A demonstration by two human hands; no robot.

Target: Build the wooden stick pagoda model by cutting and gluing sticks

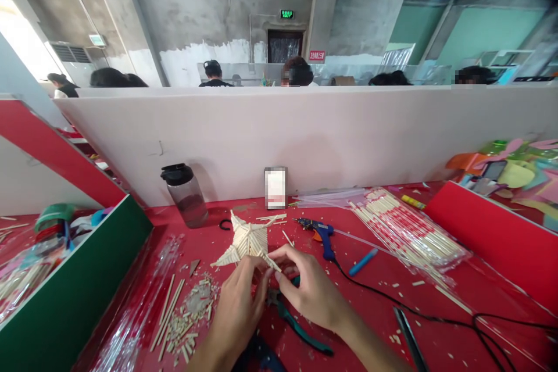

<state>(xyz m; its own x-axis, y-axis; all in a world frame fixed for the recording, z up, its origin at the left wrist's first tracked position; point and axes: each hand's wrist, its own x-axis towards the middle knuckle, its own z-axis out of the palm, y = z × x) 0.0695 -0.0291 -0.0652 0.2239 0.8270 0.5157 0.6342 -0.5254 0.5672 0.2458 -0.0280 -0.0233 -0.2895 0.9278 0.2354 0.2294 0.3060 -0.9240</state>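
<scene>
Wooden star (247, 239) — fingers (253, 272) hide its base.

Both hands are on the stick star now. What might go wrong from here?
The star is held only at its lower point by the left hand and right hand; a hard pinch may loosen a stick. The glue gun lies just beyond the right hand; if hot, its nozzle might burn that hand. Its cord runs past the right forearm and could snag.
</scene>
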